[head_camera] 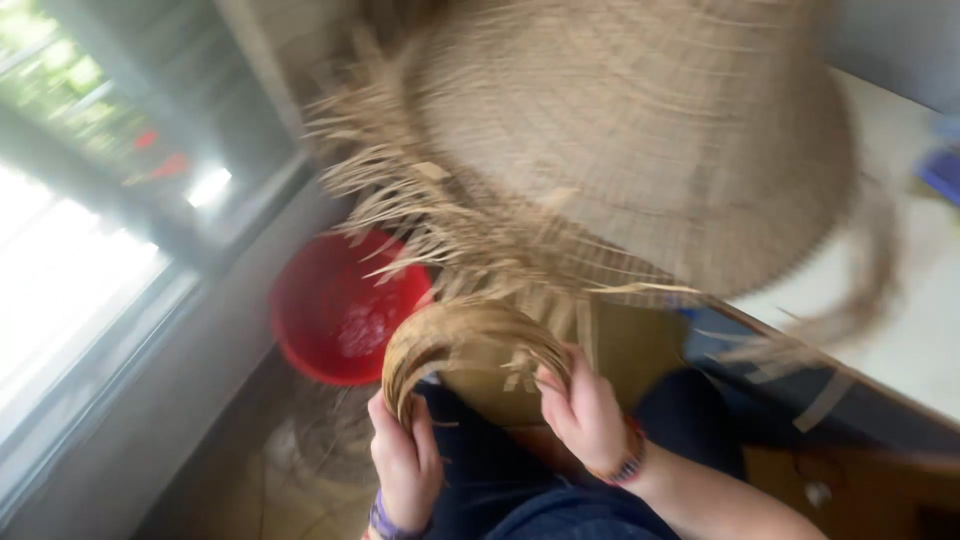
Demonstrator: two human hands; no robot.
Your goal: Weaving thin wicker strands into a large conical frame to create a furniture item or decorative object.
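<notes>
Bending a bundle of flat straw strips [470,335] into an arch below a large, blurred woven basket [640,140], the left hand [405,460] and right hand [585,415] each clench one end, best kept tight and even so the strips curve without splitting.

Big tan woven basket of split cane/bamboo [640,130]: matt, dry, rough weave, w/ frayed loose strip ends along rim. Bent bundle of thin tan cane strips [470,335]: fibrous, matt, pinched in bare left hand [405,465] & right hand [585,415]. Round red plastic basin [335,310]: smooth, slightly glossy, wet-looking sheen inside. Pale tabletop [905,330]: smooth, matt. Dark blue cloth trousers [500,480]: soft, matt. Beaded wristbands on both wrists.
</notes>
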